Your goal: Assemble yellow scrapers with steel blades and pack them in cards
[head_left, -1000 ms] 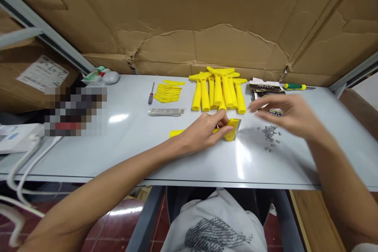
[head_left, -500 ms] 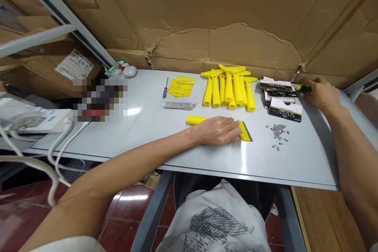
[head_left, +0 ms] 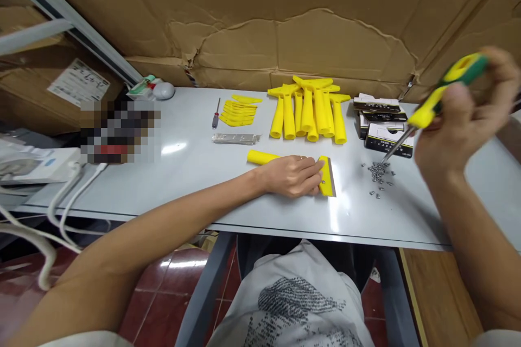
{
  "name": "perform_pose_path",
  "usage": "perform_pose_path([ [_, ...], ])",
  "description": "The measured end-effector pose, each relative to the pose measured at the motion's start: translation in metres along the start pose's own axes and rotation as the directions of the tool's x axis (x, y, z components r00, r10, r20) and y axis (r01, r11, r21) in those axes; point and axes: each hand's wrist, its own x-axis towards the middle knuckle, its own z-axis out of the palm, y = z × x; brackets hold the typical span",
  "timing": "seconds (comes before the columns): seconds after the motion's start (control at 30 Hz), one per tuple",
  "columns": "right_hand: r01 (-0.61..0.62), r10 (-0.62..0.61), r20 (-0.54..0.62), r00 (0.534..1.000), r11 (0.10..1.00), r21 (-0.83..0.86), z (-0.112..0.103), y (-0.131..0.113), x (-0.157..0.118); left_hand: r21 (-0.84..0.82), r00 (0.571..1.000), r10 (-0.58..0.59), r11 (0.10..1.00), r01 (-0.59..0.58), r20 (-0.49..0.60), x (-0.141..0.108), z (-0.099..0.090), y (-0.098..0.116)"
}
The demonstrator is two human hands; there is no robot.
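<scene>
My left hand (head_left: 293, 176) is closed around a yellow scraper (head_left: 326, 180) lying on the table, its metal blade edge facing right and its round handle sticking out to the left. A small screw sits in the scraper's head. Raised at the right, my right hand (head_left: 459, 119) grips a screwdriver (head_left: 425, 111) with a yellow and green handle. The shaft slants down to the left, and its tip meets a heap of small screws (head_left: 378, 172); whether a screw is on the tip I cannot tell.
Several yellow scraper handles (head_left: 307, 111) lie piled at the back, left of stacked black-and-white boxes (head_left: 388, 138). Flat yellow pieces (head_left: 240, 113), a small screwdriver (head_left: 215, 116) and a stack of metal blades (head_left: 236, 139) lie further left. White cables (head_left: 77, 195) hang over the left edge.
My right hand has lifted the green-and-yellow screwdriver from beside the boxes and brought its tip to the screws. My left hand stays on the scraper, which looks slightly turned.
</scene>
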Motion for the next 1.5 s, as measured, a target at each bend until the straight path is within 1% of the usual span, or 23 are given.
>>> perform_pose_path([
  [0.03, 0.039, -0.038, -0.087, 0.996, 0.999, 0.017, 0.016, -0.014, -0.014, -0.008, 1.0, -0.009, 1.0, 0.009, 0.017, 0.0, -0.001, 0.0],
  [0.07, 0.033, -0.031, -0.069, 0.997, 0.999, 0.038, 0.029, -0.026, -0.026, -0.011, 0.999, -0.014, 1.0, 0.014, 0.035, 0.0, -0.002, 0.0],
  [0.1, -0.011, 0.01, 0.009, 1.0, 0.997, 0.073, 0.04, -0.036, -0.036, -0.009, 0.999, -0.013, 1.0, 0.013, 0.045, 0.0, -0.003, 0.0],
  [0.13, -0.072, 0.066, 0.059, 0.996, 0.992, 0.105, 0.048, -0.044, -0.044, 0.0, 0.999, -0.005, 1.0, 0.005, 0.044, 0.001, -0.003, 0.0],
  [0.17, -0.134, 0.12, 0.12, 0.985, 0.985, 0.113, 0.054, -0.05, -0.049, 0.018, 1.0, 0.01, 1.0, -0.01, 0.027, 0.001, -0.003, 0.0],
  [0.23, -0.191, 0.169, 0.174, 0.97, 0.974, 0.122, 0.059, -0.055, -0.055, 0.078, 0.998, 0.054, 0.996, -0.051, -0.039, 0.001, -0.003, 0.0],
  [0.3, -0.2, 0.174, 0.19, 0.966, 0.971, 0.127, 0.059, -0.055, -0.056, 0.135, 0.989, 0.103, 0.987, -0.089, -0.105, 0.002, -0.002, -0.001],
  [0.37, -0.196, 0.167, 0.203, 0.965, 0.972, 0.13, 0.059, -0.053, -0.056, 0.142, 0.984, 0.126, 0.984, -0.108, -0.124, 0.002, -0.002, -0.001],
  [0.43, -0.18, 0.153, 0.207, 0.966, 0.977, 0.119, 0.059, -0.052, -0.057, 0.119, 0.991, 0.109, 0.988, -0.099, -0.078, 0.002, -0.002, 0.0],
  [0.53, -0.163, 0.138, 0.217, 0.966, 0.981, 0.104, 0.059, -0.053, -0.058, 0.082, 0.997, 0.066, 0.994, -0.068, 0.028, 0.002, -0.003, 0.0],
  [0.6, -0.162, 0.133, 0.23, 0.964, 0.981, 0.111, 0.06, -0.054, -0.058, 0.056, 0.997, 0.043, 0.997, -0.047, 0.058, 0.003, -0.003, 0.0],
  [0.73, -0.154, 0.123, 0.245, 0.962, 0.982, 0.112, 0.059, -0.055, -0.058, -0.006, 0.998, 0.006, 1.0, -0.006, 0.07, 0.003, -0.004, 0.0],
  [0.87, -0.138, 0.106, 0.249, 0.963, 0.983, 0.117, 0.059, -0.056, -0.058, -0.011, 0.999, 0.028, 1.0, -0.027, 0.022, 0.003, -0.004, 0.0],
  [0.97, -0.125, 0.091, 0.242, 0.966, 0.983, 0.132, 0.058, -0.057, -0.058, -0.097, 1.0, -0.026, 0.995, 0.026, 0.002, 0.004, -0.004, 0.0],
  [1.03, -0.131, 0.1, 0.245, 0.964, 0.985, 0.116, 0.057, -0.057, -0.059, -0.117, 0.999, -0.044, 0.992, 0.047, 0.027, 0.005, -0.005, 0.0],
  [1.13, -0.136, 0.111, 0.241, 0.964, 0.987, 0.09, 0.057, -0.056, -0.06, -0.047, 0.996, -0.013, 0.999, 0.017, 0.083, 0.006, -0.005, 0.001],
  [1.17, -0.126, 0.102, 0.231, 0.968, 0.988, 0.093, 0.057, -0.056, -0.06, -0.025, 0.996, 0.0, 1.0, 0.002, 0.084, 0.005, -0.005, 0.001],
  [1.23, -0.093, 0.061, 0.222, 0.973, 0.987, 0.134, 0.055, -0.056, -0.058, 0.019, 0.998, 0.034, 0.999, -0.035, 0.048, 0.004, -0.004, 0.001],
  [1.27, -0.082, 0.04, 0.236, 0.971, 0.982, 0.171, 0.055, -0.058, -0.057, 0.045, 0.998, 0.056, 0.997, -0.057, 0.022, 0.003, -0.004, 0.001],
  [1.33, -0.123, 0.036, 0.311, 0.95, 0.957, 0.263, 0.052, -0.061, -0.052, 0.11, 0.995, 0.102, 0.989, -0.1, -0.014, 0.003, -0.003, 0.001],
  [1.4, -0.212, 0.067, 0.385, 0.921, 0.913, 0.349, 0.051, -0.063, -0.047, 0.166, 0.992, 0.124, 0.979, -0.117, -0.03, 0.003, -0.003, 0.001],
  [1.43, -0.245, 0.081, 0.396, 0.914, 0.89, 0.384, 0.05, -0.063, -0.045, 0.184, 0.991, 0.13, 0.976, -0.12, -0.044, 0.004, -0.003, 0.001],
  [1.5, -0.245, 0.078, 0.362, 0.929, 0.861, 0.445, 0.051, -0.061, -0.041, 0.201, 0.987, 0.137, 0.973, -0.117, -0.087, 0.006, -0.003, 0.001],
])
